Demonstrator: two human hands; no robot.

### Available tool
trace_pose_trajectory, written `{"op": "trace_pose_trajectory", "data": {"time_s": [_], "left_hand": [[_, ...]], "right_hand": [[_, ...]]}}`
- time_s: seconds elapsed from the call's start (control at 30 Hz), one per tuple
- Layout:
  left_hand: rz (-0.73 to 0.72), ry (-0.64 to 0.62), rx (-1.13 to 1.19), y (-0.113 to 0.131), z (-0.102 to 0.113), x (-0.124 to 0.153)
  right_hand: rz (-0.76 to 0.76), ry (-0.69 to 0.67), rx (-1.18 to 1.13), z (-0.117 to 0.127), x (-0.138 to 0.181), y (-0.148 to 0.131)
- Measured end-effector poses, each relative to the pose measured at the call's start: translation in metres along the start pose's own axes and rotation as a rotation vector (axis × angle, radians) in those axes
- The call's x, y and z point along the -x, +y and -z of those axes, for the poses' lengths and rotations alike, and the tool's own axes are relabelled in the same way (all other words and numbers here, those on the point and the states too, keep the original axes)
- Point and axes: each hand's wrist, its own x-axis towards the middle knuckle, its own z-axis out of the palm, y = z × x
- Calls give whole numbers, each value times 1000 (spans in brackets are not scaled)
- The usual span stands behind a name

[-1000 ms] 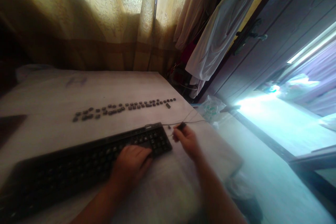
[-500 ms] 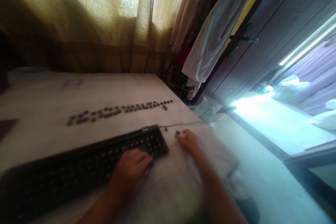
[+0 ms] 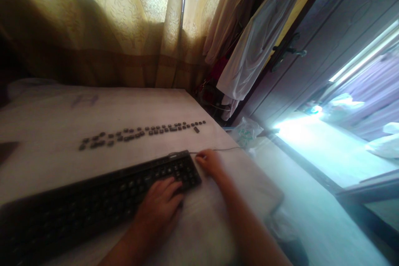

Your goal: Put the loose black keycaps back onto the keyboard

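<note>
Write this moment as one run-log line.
left hand: on keyboard, toward right end | right hand: beside keyboard's right end, at cable, hold unclear | keys: loose, rough rows on table beyond keyboard

2 hands [image 3: 162, 201], 1 keyboard [image 3: 102, 193], 1 table [image 3: 149, 106]
More than 30 loose keycaps [image 3: 173, 129], 1 cable [image 3: 229, 148] and 1 door handle [image 3: 291, 50].

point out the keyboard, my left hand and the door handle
Keyboard [image 3: 99, 200]: head view, on its keys.
Left hand [image 3: 160, 199]: head view, on the back of the hand.
Door handle [image 3: 289, 50]: head view, about mid-lever.
</note>
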Motion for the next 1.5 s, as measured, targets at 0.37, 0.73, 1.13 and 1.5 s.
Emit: {"op": "trace_pose_trajectory", "data": {"time_s": [0.37,0.73,1.13,1.5], "left_hand": [[-4,17,13,0,2,-3],[11,-1,41,0,1,-2],[25,-17,63,0,2,-2],[29,-37,75,0,3,-1]], "right_hand": [[84,182,-209,-17,13,9],[247,241,-413,-16,15,6],[468,-203,-32,24,3,-28],[472,-294,95,40,-1,-45]]}}
